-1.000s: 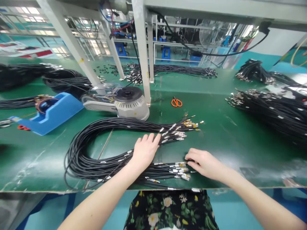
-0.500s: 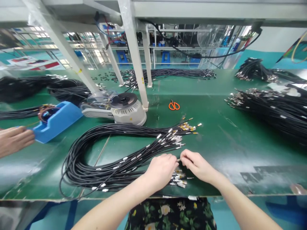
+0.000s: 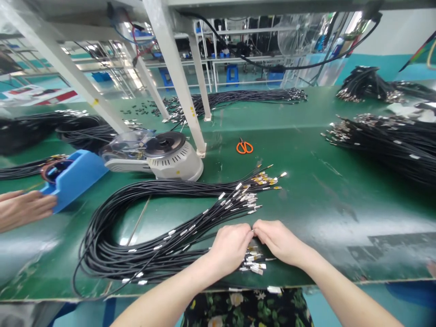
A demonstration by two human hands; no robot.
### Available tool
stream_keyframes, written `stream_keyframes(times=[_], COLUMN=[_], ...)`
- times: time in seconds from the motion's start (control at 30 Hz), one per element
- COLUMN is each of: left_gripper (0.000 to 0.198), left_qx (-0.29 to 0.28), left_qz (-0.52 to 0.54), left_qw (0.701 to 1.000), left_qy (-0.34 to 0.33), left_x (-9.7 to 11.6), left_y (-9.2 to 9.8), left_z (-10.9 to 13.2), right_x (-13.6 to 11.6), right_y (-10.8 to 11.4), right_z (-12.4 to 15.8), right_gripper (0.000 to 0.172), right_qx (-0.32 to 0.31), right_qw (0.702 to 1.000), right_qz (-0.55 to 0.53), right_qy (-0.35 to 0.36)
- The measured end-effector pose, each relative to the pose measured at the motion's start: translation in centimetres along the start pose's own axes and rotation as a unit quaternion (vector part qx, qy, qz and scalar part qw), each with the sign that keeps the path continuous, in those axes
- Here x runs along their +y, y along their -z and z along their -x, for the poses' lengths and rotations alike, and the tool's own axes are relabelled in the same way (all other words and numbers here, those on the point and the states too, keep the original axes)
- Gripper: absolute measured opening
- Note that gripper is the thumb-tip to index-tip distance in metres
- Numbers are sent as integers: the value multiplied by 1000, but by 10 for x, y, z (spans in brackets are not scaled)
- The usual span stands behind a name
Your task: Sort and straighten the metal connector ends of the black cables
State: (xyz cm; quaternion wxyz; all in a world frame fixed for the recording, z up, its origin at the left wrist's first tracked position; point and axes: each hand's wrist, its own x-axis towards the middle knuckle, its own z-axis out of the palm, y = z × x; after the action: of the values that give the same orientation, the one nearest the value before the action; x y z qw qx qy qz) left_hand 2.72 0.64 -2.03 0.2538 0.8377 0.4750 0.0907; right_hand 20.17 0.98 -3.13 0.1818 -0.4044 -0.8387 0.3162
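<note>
Person's L hand [image 3: 230, 247] and R hand [image 3: 281, 240] meet above green surface [image 3: 306, 181], fingers of both closed on a thin cable end [image 3: 253, 230], mostly hidden btwn the tips: approx 2 o'clock of L hand, 10 o'clock of R. Looped black cable bundle [image 3: 109, 254] spreads to 9 o'clock of the fingers, w/ white-tagged ends [image 3: 254, 265] near, at 6. Orange-handled scissors [image 3: 244, 147] lie well apart at 12; co-worker's hand [image 3: 27, 210], far off at 9.

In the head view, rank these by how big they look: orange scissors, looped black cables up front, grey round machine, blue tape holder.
1. Looped black cables
2. Grey round machine
3. Blue tape holder, partly covered
4. Orange scissors
</note>
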Motion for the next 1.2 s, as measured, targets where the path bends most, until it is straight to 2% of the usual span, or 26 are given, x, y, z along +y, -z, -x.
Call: stream_keyframes(times=[0.17,0.3,0.4,0.5,0.63,0.73,0.9,1.03,1.1,1.13,1.2], left_gripper=[33,32,30,24,20,16,8,10,12,17,41], left_qx=[11,19,37,114,238,328,417,455,467,453,367], left_qz=[4,36,81,159,263,335,446,482,470,460,431], left_qw=[1000,999,995,979,935,883,790,746,748,764,824], left_qy=[0,-8,-33,-62,-20,16,55,55,35,26,14], left_x=[0,1,0,-7,-28,-45,-61,-63,-61,-60,-55], left_y=[-3,-2,13,44,88,107,121,119,110,104,88], left_z=[-1,-3,0,12,42,70,102,96,81,72,55], right_x=[1,1,0,-3,-12,-19,-24,-26,-29,-32,-39], right_y=[-1,-1,1,6,13,14,12,14,12,9,1], right_z=[-1,-2,0,4,9,9,6,4,-1,-5,-14], right_gripper=[27,30,32,25,15,10,17,18,18,19,21], right_qx=[-3,21,36,15,-58,-94,-101,-74,-59,-55,-61], right_qw=[1000,999,996,997,998,990,985,988,990,991,990], right_qz=[6,-27,-76,-77,29,94,135,126,120,120,129], right_qy=[2,-4,-17,-23,-20,-36,-46,-44,-39,-34,-17])
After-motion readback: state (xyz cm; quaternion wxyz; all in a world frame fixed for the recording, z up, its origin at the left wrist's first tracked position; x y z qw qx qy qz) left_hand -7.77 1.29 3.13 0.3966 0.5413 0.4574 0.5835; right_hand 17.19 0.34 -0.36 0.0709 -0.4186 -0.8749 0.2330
